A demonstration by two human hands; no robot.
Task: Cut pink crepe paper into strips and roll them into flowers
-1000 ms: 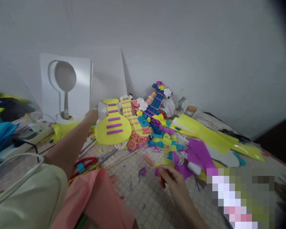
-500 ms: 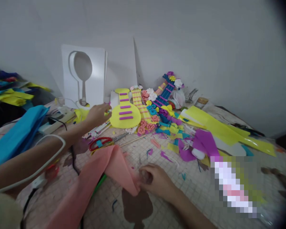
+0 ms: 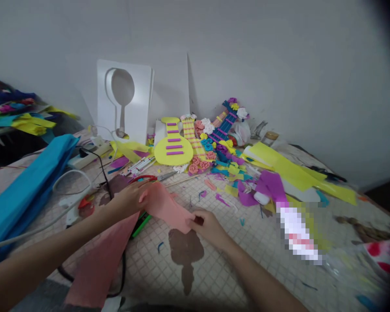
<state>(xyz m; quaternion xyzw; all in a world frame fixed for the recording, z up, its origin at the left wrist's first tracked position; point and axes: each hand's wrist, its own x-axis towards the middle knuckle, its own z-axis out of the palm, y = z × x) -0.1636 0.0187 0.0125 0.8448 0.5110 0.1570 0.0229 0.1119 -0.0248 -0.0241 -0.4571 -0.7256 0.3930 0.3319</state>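
Observation:
A long pink foam sheet (image 3: 117, 242) lies across the tiled table (image 3: 214, 277) in front of me. My left hand (image 3: 130, 197) grips its upper left edge, fingers closed on it. My right hand (image 3: 206, 225) pinches the sheet's right corner. Red-handled scissors (image 3: 146, 177) lie just beyond my left hand. A green strip (image 3: 141, 224) peeks out from under the sheet.
A yellow foam guitar (image 3: 173, 147) with purple bars lies at the back with foam flowers and a blue guitar (image 3: 225, 123). Purple and yellow scraps (image 3: 273, 182) spread on the right. A blue roll (image 3: 26, 186), a white cable and a glue gun (image 3: 74, 203) sit left. White board (image 3: 125, 102) leans on the wall.
My left hand has come back from the yellow guitar and taken hold of the pink sheet. My right hand has closed on the sheet's corner. The view has shifted left and down.

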